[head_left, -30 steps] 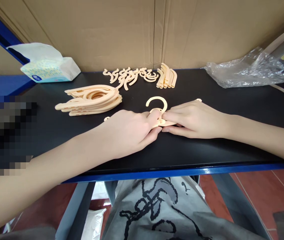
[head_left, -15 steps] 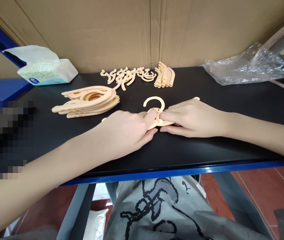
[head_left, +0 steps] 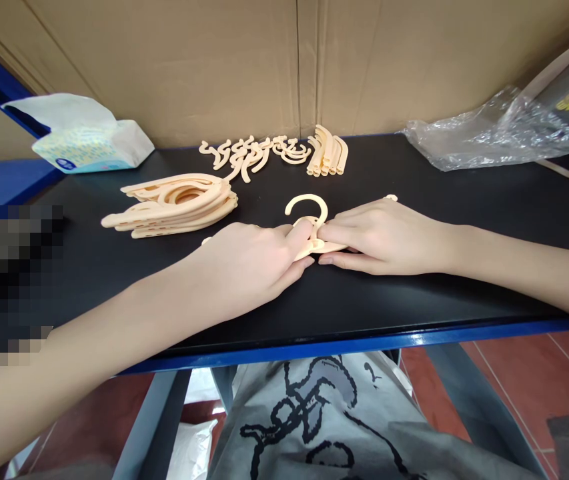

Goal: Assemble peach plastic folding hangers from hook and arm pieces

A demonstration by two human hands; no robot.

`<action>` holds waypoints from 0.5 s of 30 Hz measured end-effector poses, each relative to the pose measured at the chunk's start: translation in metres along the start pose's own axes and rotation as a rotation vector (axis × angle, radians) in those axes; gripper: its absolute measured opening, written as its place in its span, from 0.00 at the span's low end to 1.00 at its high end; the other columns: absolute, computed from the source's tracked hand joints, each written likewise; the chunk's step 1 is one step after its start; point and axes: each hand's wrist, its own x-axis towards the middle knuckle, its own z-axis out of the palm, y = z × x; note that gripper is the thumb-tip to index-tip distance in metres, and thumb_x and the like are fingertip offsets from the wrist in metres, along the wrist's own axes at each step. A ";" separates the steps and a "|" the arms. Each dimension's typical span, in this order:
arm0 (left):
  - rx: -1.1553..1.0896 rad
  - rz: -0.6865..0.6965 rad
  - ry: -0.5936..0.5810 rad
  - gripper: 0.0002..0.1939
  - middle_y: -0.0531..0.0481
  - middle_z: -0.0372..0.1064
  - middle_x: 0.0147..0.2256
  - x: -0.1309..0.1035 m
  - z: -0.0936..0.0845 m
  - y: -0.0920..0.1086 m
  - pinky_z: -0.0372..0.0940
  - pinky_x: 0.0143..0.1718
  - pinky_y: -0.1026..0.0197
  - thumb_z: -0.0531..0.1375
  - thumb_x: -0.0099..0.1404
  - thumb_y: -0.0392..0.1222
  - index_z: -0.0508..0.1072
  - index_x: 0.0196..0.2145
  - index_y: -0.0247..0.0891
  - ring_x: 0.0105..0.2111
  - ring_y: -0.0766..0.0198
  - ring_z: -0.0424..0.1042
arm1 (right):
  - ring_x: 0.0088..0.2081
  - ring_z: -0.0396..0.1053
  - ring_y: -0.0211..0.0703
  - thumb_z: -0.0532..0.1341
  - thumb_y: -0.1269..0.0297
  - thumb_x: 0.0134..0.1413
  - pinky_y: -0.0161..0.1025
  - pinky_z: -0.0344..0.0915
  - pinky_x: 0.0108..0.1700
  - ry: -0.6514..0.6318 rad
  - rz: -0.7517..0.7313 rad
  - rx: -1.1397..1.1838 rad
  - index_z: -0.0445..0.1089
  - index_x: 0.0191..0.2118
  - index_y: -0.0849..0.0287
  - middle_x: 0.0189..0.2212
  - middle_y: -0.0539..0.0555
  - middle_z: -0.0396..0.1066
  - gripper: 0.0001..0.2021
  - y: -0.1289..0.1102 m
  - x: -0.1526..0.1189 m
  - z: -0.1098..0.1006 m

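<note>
A cream plastic clothes hanger (head_left: 318, 247) lies just above the black tabletop between my hands, its curved hook (head_left: 309, 198) pointing away from me. My left hand (head_left: 251, 263) is closed around the hanger's left arm, the fingers near the joint under the hook. On the other side my right hand (head_left: 381, 237) grips the right arm, fingertips almost meeting those of the left. Most of both hanger arms is hidden under my hands; small tips show beyond them. To the left, beyond my left hand, lies a stack of similar cream hangers (head_left: 179, 207).
Loose hooks and curved pieces (head_left: 247, 153) lie along the back of the table (head_left: 274, 320), beside a bundle of cream tubes (head_left: 328, 152). A tissue pack (head_left: 94, 143) stands at the back left. Clear plastic wrap (head_left: 484, 137) lies at the back right, and cardboard (head_left: 214, 67) rises behind.
The view has shifted very slightly. Both hands keep the same hold on the hanger, with no visible movement of its parts.
</note>
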 end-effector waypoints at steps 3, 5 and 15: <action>0.000 0.000 0.006 0.12 0.52 0.69 0.23 -0.001 0.000 -0.001 0.49 0.20 0.61 0.50 0.74 0.41 0.63 0.52 0.35 0.21 0.57 0.72 | 0.27 0.63 0.36 0.51 0.61 0.70 0.34 0.53 0.29 0.009 -0.004 0.002 0.63 0.33 0.58 0.28 0.50 0.69 0.12 0.000 0.000 0.000; -0.004 0.000 -0.001 0.13 0.52 0.69 0.23 -0.001 -0.001 0.000 0.49 0.20 0.61 0.49 0.74 0.41 0.63 0.52 0.35 0.21 0.57 0.72 | 0.26 0.63 0.36 0.52 0.61 0.69 0.34 0.53 0.29 0.016 -0.010 0.001 0.63 0.33 0.58 0.28 0.50 0.69 0.12 0.000 0.000 0.000; 0.018 -0.006 -0.006 0.14 0.50 0.71 0.24 0.000 0.001 0.000 0.49 0.19 0.61 0.49 0.74 0.42 0.63 0.53 0.34 0.20 0.56 0.72 | 0.26 0.62 0.37 0.51 0.60 0.70 0.35 0.53 0.29 0.017 -0.011 -0.004 0.64 0.34 0.58 0.27 0.50 0.69 0.13 0.000 0.000 0.000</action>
